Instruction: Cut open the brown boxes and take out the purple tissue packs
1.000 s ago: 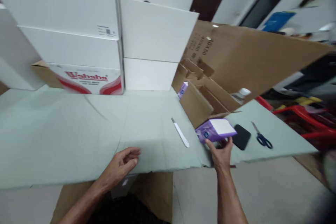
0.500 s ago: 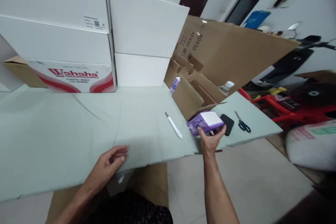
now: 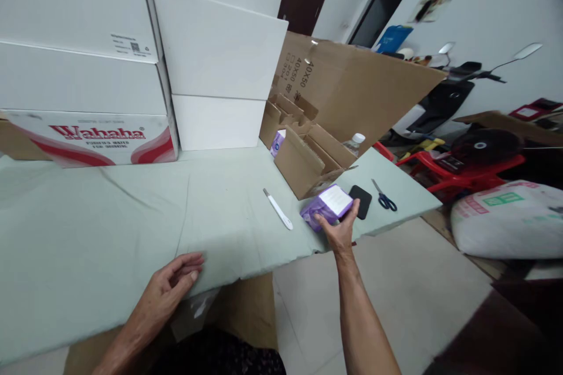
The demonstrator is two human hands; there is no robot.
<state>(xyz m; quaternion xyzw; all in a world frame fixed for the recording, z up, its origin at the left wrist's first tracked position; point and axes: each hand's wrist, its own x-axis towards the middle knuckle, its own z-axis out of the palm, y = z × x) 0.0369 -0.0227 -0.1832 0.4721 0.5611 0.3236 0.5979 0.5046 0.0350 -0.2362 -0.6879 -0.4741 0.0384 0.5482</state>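
My right hand (image 3: pixel 341 228) grips a purple pack with a white top panel (image 3: pixel 328 206), which looks like a tissue pack, thumb on its near side and fingers around its right end. It is by the front corner of an open brown cardboard box (image 3: pixel 303 167). My left hand (image 3: pixel 178 278) rests at the table's near edge, fingers loosely bent and apart from the thumb, holding nothing. Between the hands lies a slim white-handled knife (image 3: pixel 278 210) with a metal tip. Just beyond the pack are a black flat pad (image 3: pixel 360 200) and dark-handled scissors (image 3: pixel 385 198).
White cartons, one a Wahaha box (image 3: pixel 101 136), stand along the back of the pale green table (image 3: pixel 132 211). Behind the brown box are a clear bottle (image 3: pixel 354 142), another purple pack (image 3: pixel 277 143) and a tall cardboard sheet (image 3: pixel 352 79). A stuffed white sack (image 3: pixel 505 220) sits right of the table.
The view has swung to the right, so the table things appear further left. My right hand still holds the purple pack, now slightly turned. My left hand stays near the table edge.
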